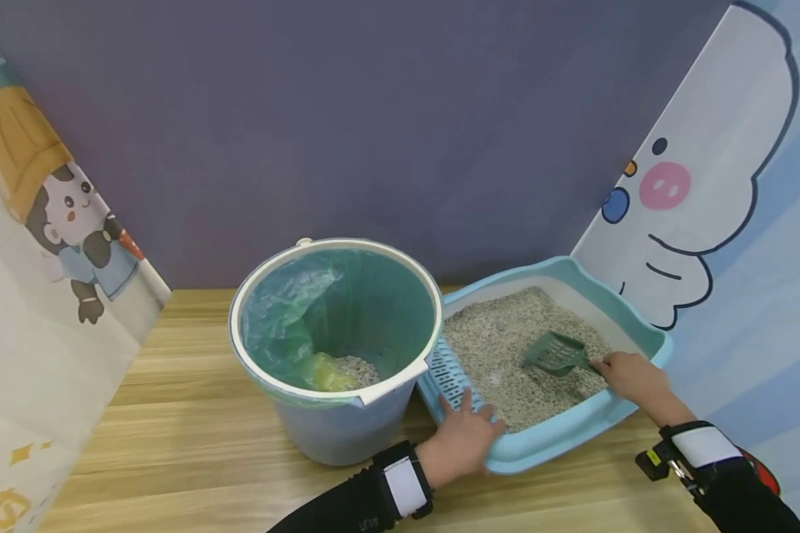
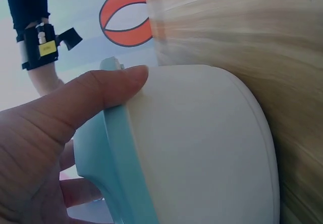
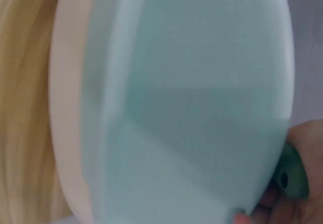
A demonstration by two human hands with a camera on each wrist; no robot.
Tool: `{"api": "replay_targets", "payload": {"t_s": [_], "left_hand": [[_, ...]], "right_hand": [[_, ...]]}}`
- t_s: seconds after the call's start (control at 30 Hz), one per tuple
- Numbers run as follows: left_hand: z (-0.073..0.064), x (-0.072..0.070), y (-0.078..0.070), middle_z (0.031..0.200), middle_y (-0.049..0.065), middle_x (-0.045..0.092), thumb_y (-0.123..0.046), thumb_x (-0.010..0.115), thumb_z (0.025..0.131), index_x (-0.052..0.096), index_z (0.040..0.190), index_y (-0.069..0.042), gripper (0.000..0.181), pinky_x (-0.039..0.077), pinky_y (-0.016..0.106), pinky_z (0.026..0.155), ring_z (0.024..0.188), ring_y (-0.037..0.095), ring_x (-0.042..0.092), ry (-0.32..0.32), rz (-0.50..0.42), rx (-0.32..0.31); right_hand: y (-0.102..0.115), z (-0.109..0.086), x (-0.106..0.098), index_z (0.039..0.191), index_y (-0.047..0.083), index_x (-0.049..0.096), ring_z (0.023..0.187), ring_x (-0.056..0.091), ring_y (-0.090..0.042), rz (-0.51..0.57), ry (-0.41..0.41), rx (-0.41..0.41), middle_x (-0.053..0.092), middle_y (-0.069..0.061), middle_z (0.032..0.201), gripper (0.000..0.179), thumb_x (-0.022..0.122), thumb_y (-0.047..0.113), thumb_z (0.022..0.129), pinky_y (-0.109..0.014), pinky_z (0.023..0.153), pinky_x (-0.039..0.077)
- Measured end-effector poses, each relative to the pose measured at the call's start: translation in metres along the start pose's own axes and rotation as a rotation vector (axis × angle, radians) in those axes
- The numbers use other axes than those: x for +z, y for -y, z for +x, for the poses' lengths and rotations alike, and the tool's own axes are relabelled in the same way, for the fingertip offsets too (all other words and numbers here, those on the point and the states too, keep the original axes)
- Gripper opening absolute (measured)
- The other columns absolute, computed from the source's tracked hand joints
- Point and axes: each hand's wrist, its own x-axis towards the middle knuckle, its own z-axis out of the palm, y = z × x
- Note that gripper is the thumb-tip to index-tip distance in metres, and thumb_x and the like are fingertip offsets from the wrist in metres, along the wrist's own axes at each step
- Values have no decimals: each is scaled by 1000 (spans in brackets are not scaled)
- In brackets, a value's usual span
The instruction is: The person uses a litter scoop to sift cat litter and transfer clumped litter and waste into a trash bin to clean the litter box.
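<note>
A light-blue litter box (image 1: 560, 437) with a white lower part (image 2: 202, 143) holds grey-beige cat litter (image 1: 500, 326). My left hand (image 1: 463, 443) grips its near-left corner, the thumb on the outside and the fingers over the rim. In my right hand (image 1: 633, 381) is the handle of a dark green slotted litter scoop (image 1: 555, 354). The scoop's blade lies on the litter, right of the middle; whether any litter sits in it I cannot tell. The right wrist view shows the handle end (image 3: 295, 176) protruding from the hand beside the box's outer wall.
Left of the box and close against it stands a bucket (image 1: 347, 426) with a white rim and a green bag liner. Some litter (image 1: 356, 370) and a yellowish patch show inside. Both stand on a wood-grain surface (image 1: 173, 422). A dark wall rises behind, with cartoon-printed panels at either side.
</note>
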Motion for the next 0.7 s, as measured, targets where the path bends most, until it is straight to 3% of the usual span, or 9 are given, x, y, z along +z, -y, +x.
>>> {"api": "replay_targets", "payload": {"t_s": [0.3,0.57,0.7], "left_hand": [[-3,-2,6,132,-6,51,-40,82,61,53,123,-34,69,45,58,82,128,37,40,19,-42,-35],[-9,-11,17,135,-3,48,-13,72,76,52,126,-30,57,50,50,80,129,37,38,101,-109,-124],[-13,-12,23,136,-2,47,-8,68,79,51,126,-29,54,53,44,75,130,38,37,95,-122,-154]], "right_hand": [[2,-13,13,61,11,46,52,41,-16,79,-52,39,41,-2,56,43,34,29,99,-31,54,34],[25,-27,16,62,11,44,50,42,-16,102,-51,86,38,-2,55,40,35,25,98,-30,50,31],[35,-33,16,61,11,45,49,40,-15,96,-63,82,37,-1,53,40,36,23,97,-29,49,30]]}}
